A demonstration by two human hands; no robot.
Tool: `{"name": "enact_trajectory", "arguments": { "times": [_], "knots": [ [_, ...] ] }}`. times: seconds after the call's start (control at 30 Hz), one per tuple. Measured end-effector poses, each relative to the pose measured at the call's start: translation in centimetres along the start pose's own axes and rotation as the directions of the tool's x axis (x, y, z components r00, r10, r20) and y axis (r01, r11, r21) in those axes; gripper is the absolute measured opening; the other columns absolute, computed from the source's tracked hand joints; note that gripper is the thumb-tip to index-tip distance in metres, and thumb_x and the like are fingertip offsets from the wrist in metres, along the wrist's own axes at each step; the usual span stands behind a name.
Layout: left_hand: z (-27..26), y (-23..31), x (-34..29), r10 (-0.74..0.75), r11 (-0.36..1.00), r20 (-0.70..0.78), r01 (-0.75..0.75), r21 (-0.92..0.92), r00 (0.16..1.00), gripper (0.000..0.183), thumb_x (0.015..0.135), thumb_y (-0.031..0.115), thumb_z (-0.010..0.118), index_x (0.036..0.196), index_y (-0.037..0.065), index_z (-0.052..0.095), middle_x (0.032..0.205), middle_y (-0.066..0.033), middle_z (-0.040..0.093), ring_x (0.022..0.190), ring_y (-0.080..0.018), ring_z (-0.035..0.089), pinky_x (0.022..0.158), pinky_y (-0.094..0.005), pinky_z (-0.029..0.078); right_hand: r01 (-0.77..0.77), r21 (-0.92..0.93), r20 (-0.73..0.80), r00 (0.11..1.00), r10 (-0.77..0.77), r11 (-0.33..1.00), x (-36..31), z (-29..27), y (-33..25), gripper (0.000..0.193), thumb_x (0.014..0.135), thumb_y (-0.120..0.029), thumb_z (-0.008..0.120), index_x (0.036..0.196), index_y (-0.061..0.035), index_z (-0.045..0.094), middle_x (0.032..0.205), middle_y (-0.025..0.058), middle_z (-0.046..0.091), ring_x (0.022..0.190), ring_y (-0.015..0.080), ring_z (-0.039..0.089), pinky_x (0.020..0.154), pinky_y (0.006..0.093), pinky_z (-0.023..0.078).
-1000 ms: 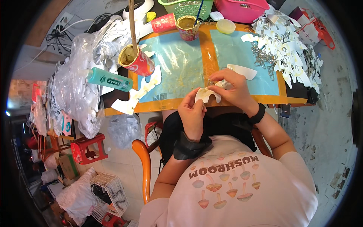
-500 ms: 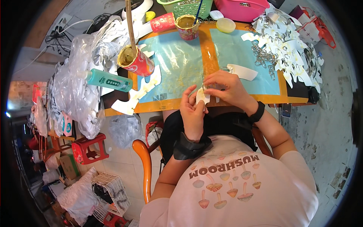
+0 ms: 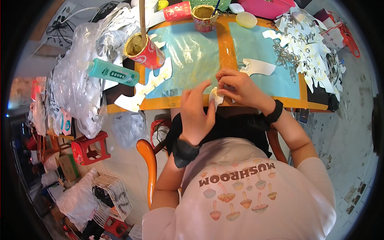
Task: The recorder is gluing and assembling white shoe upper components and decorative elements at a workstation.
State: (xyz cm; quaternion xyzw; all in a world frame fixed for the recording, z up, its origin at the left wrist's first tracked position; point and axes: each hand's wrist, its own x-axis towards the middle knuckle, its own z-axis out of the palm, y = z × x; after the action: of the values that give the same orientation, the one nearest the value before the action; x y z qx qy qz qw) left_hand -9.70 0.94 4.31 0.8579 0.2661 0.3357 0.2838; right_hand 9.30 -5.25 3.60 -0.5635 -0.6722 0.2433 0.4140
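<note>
My right hand [image 3: 245, 89] pinches a small white cut piece [image 3: 216, 97] between thumb and fingers over the table's near edge. To its left, my left hand [image 3: 195, 110] has its fingers apart, with the thumb tip close to the piece; whether it touches cannot be told. Beyond my right hand lies another white piece [image 3: 260, 67] with a metal ring at its left end. Farther right sit a heap of metal rings [image 3: 286, 57] and a pile of white pieces [image 3: 317, 60]. A long white cut strip [image 3: 150, 91] lies on the left side.
A red can [image 3: 150, 56] of brownish paste holds a stick, near a green bottle [image 3: 114, 73] lying tilted. Farther back are a paste cup [image 3: 205, 25] with a brush and a round yellowish lid [image 3: 246, 20]. Plastic-wrapped white pieces [image 3: 80, 76] fill the left side.
My left hand has let go of the white piece and moved left, its fingers spreading. My right hand still pinches the piece. The whole view has shifted slightly.
</note>
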Motion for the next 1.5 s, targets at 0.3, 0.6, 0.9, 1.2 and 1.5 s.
{"name": "enact_trajectory", "arguments": {
  "times": [0.3,0.6,0.9,1.2,1.5],
  "knots": [
    [0.4,-1.7,3.1,0.051,0.942,0.122,-0.007,-0.334,0.991,0.041,0.074,-0.012,0.061,0.111,0.001,0.049,0.098,-0.0152,0.061,0.094,-0.0319,0.062,0.081,-0.0380,0.049,0.186,-0.219,-0.065,0.977,-0.204,0.958,-0.9,0.6,0.0,0.015,0.077,-0.004,0.073,0.085,-0.0017,0.061,0.102,0.0097,0.061,0.078,0.0309,0.064,0.066,0.0372,0.054],
    [1.3,-3.6,3.1,0.098,0.916,0.243,0.008,-0.402,0.965,0.040,0.079,-0.007,0.065,0.113,0.004,0.048,0.097,-0.0098,0.068,0.102,-0.0245,0.064,0.087,-0.0342,0.046,0.242,-0.295,-0.047,0.963,-0.267,0.925,-0.8,0.5,-0.4,0.016,0.076,-0.005,0.073,0.087,-0.0032,0.062,0.095,0.0093,0.061,0.077,0.0290,0.064,0.064,0.0367,0.053],
    [0.7,-2.8,2.7,0.008,0.981,0.219,0.034,-0.191,0.976,0.038,0.074,-0.003,0.067,0.110,0.006,0.056,0.100,-0.0062,0.068,0.103,-0.0288,0.057,0.094,-0.0394,0.038,0.286,-0.400,0.004,0.951,-0.310,0.871,-1.9,0.3,-0.8,0.021,0.072,-0.006,0.073,0.089,-0.0032,0.062,0.092,0.0071,0.059,0.079,0.0257,0.061,0.066,0.0362,0.051],
    [-0.4,-3.0,2.0,0.245,0.970,-0.046,-0.245,0.011,0.968,0.033,0.069,-0.003,0.068,0.099,0.010,0.066,0.097,-0.0020,0.064,0.099,-0.0264,0.056,0.085,-0.0400,0.040,0.278,-0.385,0.016,0.956,-0.294,0.880,-1.9,0.3,-0.8,0.022,0.072,-0.008,0.075,0.089,-0.0042,0.062,0.092,0.0066,0.060,0.079,0.0248,0.061,0.066,0.0348,0.050],
    [-0.1,-3.1,2.2,0.433,0.886,0.210,-0.457,0.077,0.876,0.024,0.069,0.003,0.068,0.093,0.009,0.070,0.092,-0.0018,0.063,0.090,-0.0202,0.059,0.076,-0.0341,0.043,0.216,-0.266,-0.016,0.974,-0.228,0.940,-2.0,0.0,-0.9,0.019,0.076,-0.004,0.073,0.093,-0.0039,0.064,0.091,0.0094,0.059,0.075,0.0265,0.061,0.064,0.0327,0.050]
  ]
}}
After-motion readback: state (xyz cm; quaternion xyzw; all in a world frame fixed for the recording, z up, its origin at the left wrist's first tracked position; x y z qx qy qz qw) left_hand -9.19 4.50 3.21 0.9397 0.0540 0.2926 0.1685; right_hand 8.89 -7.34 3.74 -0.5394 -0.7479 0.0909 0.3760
